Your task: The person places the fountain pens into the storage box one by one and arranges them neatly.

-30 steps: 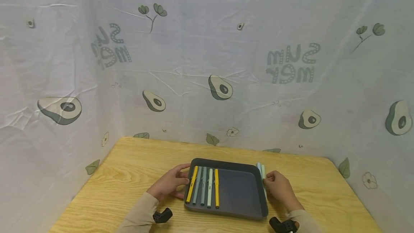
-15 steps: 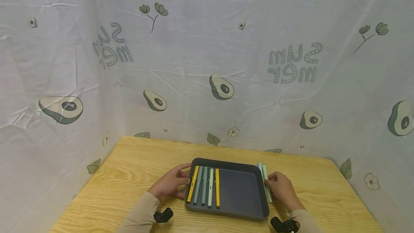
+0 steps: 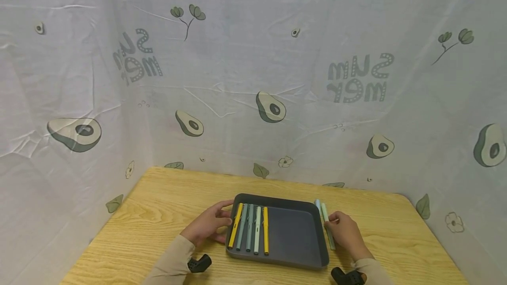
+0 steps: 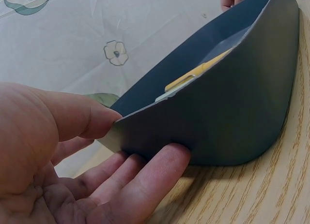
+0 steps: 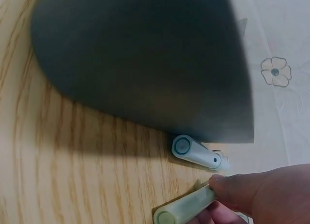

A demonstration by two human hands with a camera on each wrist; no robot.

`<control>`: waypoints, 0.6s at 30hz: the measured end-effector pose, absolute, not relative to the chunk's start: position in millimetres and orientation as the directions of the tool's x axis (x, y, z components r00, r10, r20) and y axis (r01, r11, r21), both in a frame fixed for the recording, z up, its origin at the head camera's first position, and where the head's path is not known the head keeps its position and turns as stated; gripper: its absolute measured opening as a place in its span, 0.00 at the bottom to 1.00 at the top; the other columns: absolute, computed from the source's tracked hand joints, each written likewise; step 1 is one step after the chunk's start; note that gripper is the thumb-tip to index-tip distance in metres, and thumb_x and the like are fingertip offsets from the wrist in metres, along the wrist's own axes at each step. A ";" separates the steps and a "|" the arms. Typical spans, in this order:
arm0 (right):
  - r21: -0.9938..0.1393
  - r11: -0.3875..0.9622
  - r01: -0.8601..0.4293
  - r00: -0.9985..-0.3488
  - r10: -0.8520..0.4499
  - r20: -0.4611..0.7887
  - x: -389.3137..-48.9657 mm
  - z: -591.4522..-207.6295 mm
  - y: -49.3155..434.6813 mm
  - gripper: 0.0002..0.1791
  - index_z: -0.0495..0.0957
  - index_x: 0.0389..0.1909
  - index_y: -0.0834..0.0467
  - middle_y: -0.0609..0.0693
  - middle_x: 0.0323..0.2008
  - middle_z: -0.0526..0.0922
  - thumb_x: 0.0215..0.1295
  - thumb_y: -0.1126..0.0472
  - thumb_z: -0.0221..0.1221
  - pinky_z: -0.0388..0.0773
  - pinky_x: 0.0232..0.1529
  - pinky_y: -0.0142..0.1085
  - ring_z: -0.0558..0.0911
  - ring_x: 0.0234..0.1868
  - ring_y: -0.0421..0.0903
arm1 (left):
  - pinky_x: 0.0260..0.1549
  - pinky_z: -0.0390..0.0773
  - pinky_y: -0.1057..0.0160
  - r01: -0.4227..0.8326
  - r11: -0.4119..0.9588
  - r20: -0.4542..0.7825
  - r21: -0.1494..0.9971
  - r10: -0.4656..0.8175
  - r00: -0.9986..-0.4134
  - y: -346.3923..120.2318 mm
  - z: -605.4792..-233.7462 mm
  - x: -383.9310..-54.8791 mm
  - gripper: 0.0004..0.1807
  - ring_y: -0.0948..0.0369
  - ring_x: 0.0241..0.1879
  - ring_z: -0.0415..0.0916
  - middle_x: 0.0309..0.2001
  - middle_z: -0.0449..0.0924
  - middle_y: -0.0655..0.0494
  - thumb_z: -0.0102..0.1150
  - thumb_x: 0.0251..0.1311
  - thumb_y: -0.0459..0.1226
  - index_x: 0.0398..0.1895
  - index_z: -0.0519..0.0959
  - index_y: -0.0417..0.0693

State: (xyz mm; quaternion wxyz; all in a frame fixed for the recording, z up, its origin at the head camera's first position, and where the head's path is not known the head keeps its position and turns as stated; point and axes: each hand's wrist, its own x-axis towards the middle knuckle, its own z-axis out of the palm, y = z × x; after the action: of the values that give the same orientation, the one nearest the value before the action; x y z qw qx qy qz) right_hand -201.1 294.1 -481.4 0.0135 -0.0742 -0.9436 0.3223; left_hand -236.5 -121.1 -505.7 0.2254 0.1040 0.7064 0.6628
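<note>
The dark grey tray (image 3: 295, 232) sits on the table with a row of pens inside its left half: a yellow pen (image 3: 235, 225) at the left end, blue-grey pens (image 3: 249, 228), a pale green pen (image 3: 257, 231) and another yellow pen (image 3: 266, 231). My left hand (image 3: 210, 222) touches the tray's outer left wall, thumb tip at the rim and fingertips against the side. Outside the right wall, my right hand (image 3: 345, 231) pinches a light green pen (image 5: 186, 207) between thumb and fingers. A pale blue pen (image 5: 196, 152) lies between that pen and the tray.
A wooden table (image 3: 186, 188) carries everything. Behind and beside it hangs a pale curtain (image 3: 237, 56) printed with avocados, leaves and lettering. A black wrist camera mount (image 3: 199, 264) sits on the left wrist, another mount (image 3: 347, 276) on the right.
My right hand has shifted slightly to the right with the light green pen, widening the gap to the pale blue pen and the tray. The left hand and tray have stayed put.
</note>
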 end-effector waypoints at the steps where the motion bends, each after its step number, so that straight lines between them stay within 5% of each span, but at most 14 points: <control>1: -0.616 0.775 0.138 -0.988 0.153 -0.029 -201.1 -482.1 294.3 0.12 0.79 0.43 0.69 0.57 0.35 0.85 0.70 0.63 0.62 0.77 0.30 0.41 0.81 0.32 0.48 | 0.36 0.89 0.47 -0.151 0.099 -0.179 0.984 0.447 -0.876 -121.2 -506.2 -236.6 0.36 0.48 0.54 0.79 0.64 0.73 0.37 0.57 0.72 0.30 0.81 0.60 0.51; 18: -0.628 0.760 0.170 -0.982 0.180 -0.049 -196.7 -484.2 302.9 0.11 0.79 0.43 0.68 0.57 0.36 0.85 0.70 0.62 0.62 0.77 0.30 0.39 0.80 0.33 0.48 | 0.35 0.89 0.46 -0.149 0.100 -0.178 0.984 0.449 -0.876 -120.9 -505.6 -235.4 0.36 0.48 0.54 0.79 0.64 0.73 0.37 0.57 0.72 0.30 0.81 0.60 0.50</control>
State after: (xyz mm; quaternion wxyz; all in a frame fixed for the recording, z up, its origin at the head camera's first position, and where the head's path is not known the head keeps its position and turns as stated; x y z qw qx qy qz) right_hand -196.7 302.9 -484.2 0.0071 -0.0934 -0.9380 0.3339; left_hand -235.4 -120.9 -505.6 0.2257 0.1060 0.7064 0.6624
